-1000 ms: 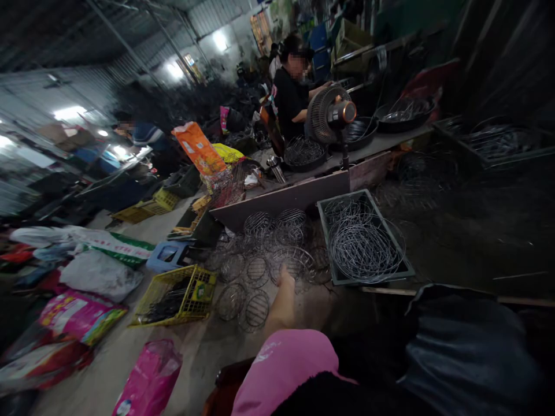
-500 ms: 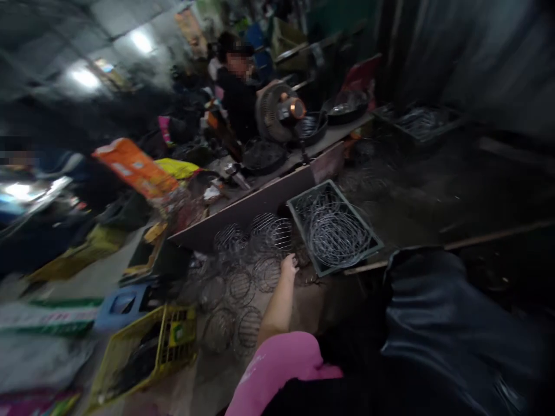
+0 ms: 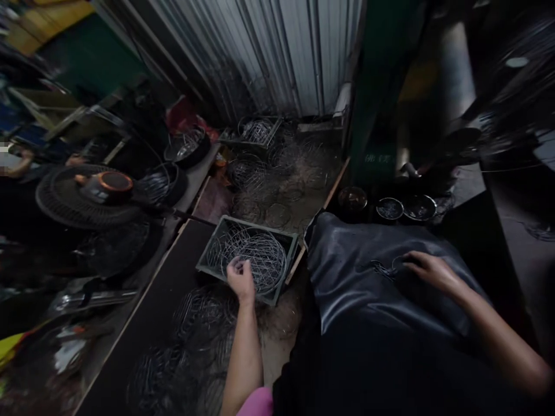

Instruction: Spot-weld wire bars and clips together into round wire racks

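Note:
My left hand (image 3: 241, 280) is over the near edge of a green crate (image 3: 212, 267), against a pile of round wire racks (image 3: 264, 254). Its fingers are slightly curled, with a gap between thumb and fingers, and I see nothing held in them. On the right, my right hand (image 3: 427, 268) pinches a small thin wire ring (image 3: 395, 263) above the dark apron (image 3: 347, 271) on my lap. Several small wire rings (image 3: 382, 269) lie on the apron beside it.
More round wire racks (image 3: 203, 312) stand in stacks on the floor at the lower left. A fan (image 3: 91, 196) stands on a bench at left, near another person's arm (image 3: 19, 164). Bowls of small parts (image 3: 390, 209) sit by the green machine (image 3: 377, 121) at right.
The view has swung right, bringing my right hand, the apron and the machine into sight. My left hand has moved from the floor racks to the crate of wire racks.

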A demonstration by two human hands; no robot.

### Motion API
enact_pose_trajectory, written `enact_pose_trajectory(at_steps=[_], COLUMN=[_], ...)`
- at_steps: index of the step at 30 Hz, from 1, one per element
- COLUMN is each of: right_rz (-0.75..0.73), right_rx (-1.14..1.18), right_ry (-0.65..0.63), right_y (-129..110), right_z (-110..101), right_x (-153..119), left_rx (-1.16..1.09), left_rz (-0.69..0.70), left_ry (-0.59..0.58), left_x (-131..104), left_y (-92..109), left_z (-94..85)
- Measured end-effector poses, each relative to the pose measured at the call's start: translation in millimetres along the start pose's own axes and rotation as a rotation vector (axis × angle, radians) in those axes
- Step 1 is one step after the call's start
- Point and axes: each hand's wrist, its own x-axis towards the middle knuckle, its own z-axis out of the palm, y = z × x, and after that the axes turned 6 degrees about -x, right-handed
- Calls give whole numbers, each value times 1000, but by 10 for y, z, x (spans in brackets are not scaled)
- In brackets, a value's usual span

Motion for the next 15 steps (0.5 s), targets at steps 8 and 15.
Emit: enact_pose_trajectory(at_steps=[8, 15], right_rz=[-179, -52], right_rx=[-259, -332], right_ry=[34, 52], right_y=[63, 293], right_z=[433, 560], right_x=[44, 92], left_rx=[101, 472], left_rz=[115, 29], left_ry=[-583, -28], left_x=[-480, -329], left_y=[384, -234], left_z=[947, 408])
